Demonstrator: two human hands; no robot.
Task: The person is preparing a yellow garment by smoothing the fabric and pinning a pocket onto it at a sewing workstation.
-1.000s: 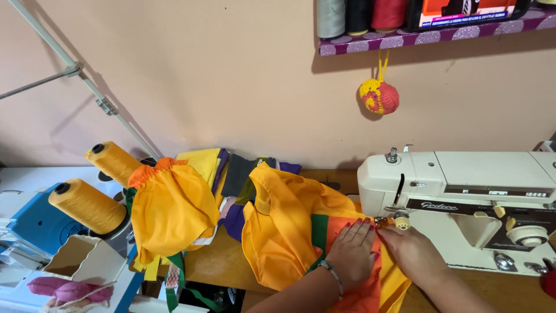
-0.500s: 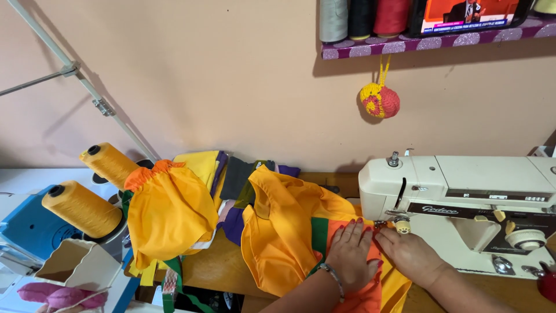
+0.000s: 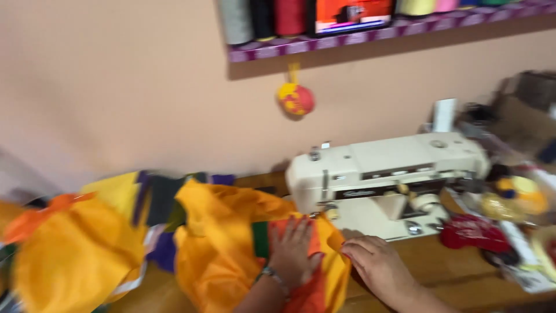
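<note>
Wooden counter (image 3: 457,272), carrying everything below. White sewing machine (image 3: 388,174), landmark, against the wall. Yellow-orange fabric (image 3: 226,243), heaped left of the machine, one edge under its needle end. Left hand (image 3: 294,249), flat on the fabric just left of the machine, fingers spread, grip open, clasping nothing. Right hand (image 3: 379,268), before the machine at the fabric's edge, grip loose, unclosed.

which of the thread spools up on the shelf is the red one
The red spool is third from the left on the shelf, right beside the orange box. The grey spool and dark spool stand to its left.
</note>
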